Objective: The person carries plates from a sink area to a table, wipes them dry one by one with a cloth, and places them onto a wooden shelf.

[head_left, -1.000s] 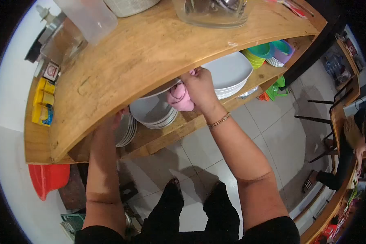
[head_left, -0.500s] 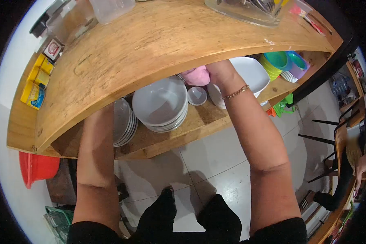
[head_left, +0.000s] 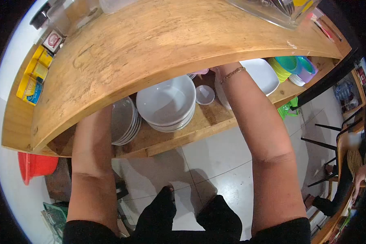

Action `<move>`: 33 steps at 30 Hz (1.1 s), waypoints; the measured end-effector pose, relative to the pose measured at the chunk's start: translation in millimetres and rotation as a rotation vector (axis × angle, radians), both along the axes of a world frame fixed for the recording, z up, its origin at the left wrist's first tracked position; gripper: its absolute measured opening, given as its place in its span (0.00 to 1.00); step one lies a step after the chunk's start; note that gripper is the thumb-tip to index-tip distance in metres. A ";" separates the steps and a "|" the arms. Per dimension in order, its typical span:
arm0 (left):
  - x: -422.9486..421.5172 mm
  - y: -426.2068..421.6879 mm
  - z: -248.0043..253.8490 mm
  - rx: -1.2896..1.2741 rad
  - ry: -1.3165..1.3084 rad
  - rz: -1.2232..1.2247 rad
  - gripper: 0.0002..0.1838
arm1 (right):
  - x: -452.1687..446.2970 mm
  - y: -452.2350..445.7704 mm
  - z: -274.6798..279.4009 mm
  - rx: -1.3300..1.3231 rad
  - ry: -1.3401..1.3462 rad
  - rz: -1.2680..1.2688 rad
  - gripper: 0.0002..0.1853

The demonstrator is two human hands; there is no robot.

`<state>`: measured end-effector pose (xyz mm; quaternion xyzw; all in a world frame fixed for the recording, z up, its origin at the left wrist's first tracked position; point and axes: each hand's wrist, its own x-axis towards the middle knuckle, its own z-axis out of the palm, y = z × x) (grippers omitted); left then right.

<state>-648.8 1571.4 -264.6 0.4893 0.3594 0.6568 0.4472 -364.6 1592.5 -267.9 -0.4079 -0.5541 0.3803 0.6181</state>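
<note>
My left forearm reaches under the wooden top board, beside a stack of white plates (head_left: 124,122); the left hand itself is hidden. My right hand (head_left: 218,70) is mostly covered by the board's edge, with a gold bracelet on the wrist. Against it shows a bit of pink cloth (head_left: 201,71), which the hand appears to grip, though its fingers are out of sight. A stack of white bowls (head_left: 166,101) stands between my arms. Close to the right wrist sit a small white dish (head_left: 205,95) and a large white rectangular dish (head_left: 261,75).
Green and purple cups (head_left: 290,67) stand at the shelf's right end. Yellow boxes (head_left: 30,87) and clear containers line the board above. A red basin (head_left: 38,164) is at lower left. Chairs and a seated person's leg (head_left: 333,203) are at the right.
My right hand has gone farther under the board, taking most of the pink cloth out of sight. The view has shifted slightly. My left arm stays under the board.
</note>
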 end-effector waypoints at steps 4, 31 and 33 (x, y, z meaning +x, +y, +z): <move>2.5 -3.3 1.6 0.015 0.094 0.039 0.22 | 1.8 7.7 -14.3 0.054 -0.129 -0.073 0.15; 80.2 -227.8 10.8 -0.503 1.165 -0.412 0.23 | 96.9 -246.2 134.5 -0.542 0.508 -0.235 0.24; 86.7 -273.2 26.0 -0.575 1.184 -0.493 0.23 | 93.1 -229.2 180.0 -0.468 0.491 -0.328 0.23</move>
